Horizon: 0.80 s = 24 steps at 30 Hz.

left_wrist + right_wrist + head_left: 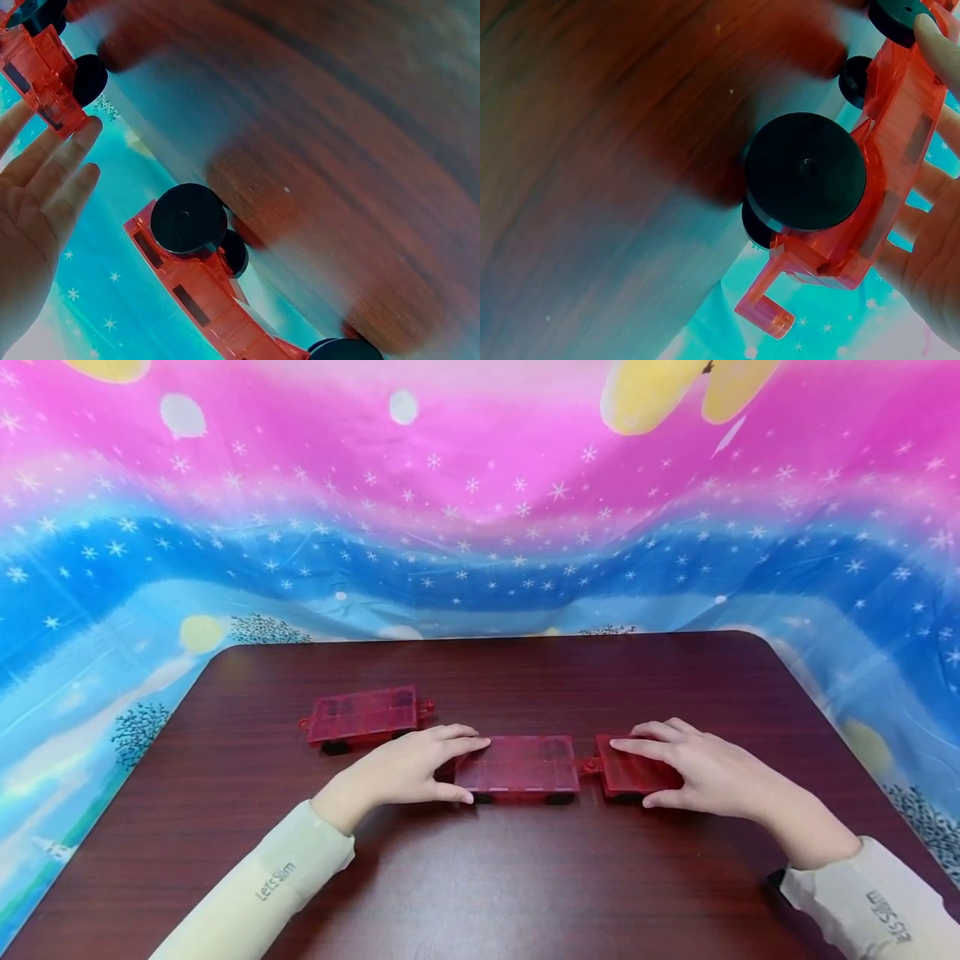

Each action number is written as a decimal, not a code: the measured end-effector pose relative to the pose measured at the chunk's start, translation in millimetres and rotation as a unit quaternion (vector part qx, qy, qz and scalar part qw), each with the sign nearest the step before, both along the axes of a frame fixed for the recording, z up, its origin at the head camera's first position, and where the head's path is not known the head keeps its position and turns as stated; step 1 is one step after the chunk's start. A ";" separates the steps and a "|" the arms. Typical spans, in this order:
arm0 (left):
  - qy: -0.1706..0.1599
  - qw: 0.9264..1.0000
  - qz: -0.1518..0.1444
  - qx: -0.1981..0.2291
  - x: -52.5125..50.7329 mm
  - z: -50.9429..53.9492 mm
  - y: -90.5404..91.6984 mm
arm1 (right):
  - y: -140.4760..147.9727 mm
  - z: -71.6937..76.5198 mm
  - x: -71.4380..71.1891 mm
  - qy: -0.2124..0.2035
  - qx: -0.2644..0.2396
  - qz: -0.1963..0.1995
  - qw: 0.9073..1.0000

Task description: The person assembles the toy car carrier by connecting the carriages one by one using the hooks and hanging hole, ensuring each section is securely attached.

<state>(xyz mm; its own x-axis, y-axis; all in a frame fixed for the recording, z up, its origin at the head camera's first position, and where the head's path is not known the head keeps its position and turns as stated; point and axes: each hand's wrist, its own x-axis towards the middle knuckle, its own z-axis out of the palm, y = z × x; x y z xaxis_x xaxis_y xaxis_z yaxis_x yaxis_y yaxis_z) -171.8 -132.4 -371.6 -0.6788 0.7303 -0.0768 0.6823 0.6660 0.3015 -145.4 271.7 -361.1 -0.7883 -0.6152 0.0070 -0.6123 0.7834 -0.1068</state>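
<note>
Two red translucent wheeled bases stand in line on the table in the head view. The left hand [405, 772] grips the left end of the middle base [517, 764], thumb on the near side. The right hand [708, 777] holds the right base [624, 770], covering its right end. A small red hitch [591, 766] lies between them; whether it is joined is unclear. In the left wrist view, fingers of the left hand [30, 217] touch the base's end [45, 67]. The right wrist view shows the right hand [930, 255] around its base [907, 112], thumb at a black wheel.
A third red base [363, 714] with hitches at both ends stands farther back on the left, beyond the left hand; it also shows in the left wrist view [210, 300]. The dark wooden table [480, 877] ends at a patterned pink and blue cloth [480, 527].
</note>
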 end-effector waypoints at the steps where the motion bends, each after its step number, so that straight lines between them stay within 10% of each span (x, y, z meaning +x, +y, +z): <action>1: 0.002 1.000 -0.001 0.000 0.1 0.2 -0.4 | -0.1 -0.1 0.0 -0.001 0.000 -0.001 1.000; 24: 0.044 0.999 0.016 -0.004 8.0 9.5 -28.1 | -6.3 12.1 2.2 -0.029 -0.026 -0.003 0.999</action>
